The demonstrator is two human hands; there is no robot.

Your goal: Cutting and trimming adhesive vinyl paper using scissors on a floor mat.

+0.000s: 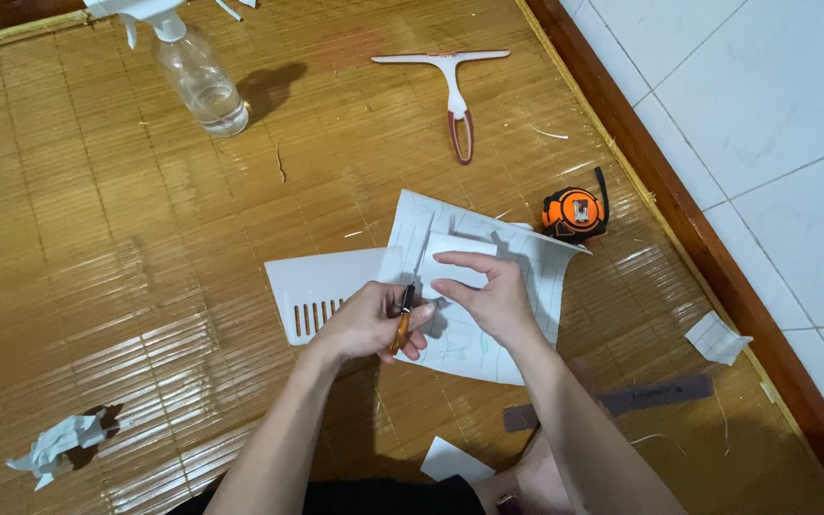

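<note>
My left hand point(366, 324) grips a pair of orange-handled scissors point(404, 315) with the blades pointing away from me. My right hand point(488, 294) holds a small white piece point(460, 257) by its edge, just right of the blades. Both hands rest over a white gridded sheet point(536, 277) lying on the bamboo mat point(97, 238). A white plastic panel with slots point(321, 286) lies under my left hand's far side.
An orange tape measure point(574, 212) sits right of the sheet. A white and red squeegee point(452, 86) and a clear spray bottle point(197, 72) lie farther off. Crumpled paper point(59, 443), paper scraps point(717, 336) and a dark strip point(622, 401) lie near me. White tiles point(765, 114) border the mat's right edge.
</note>
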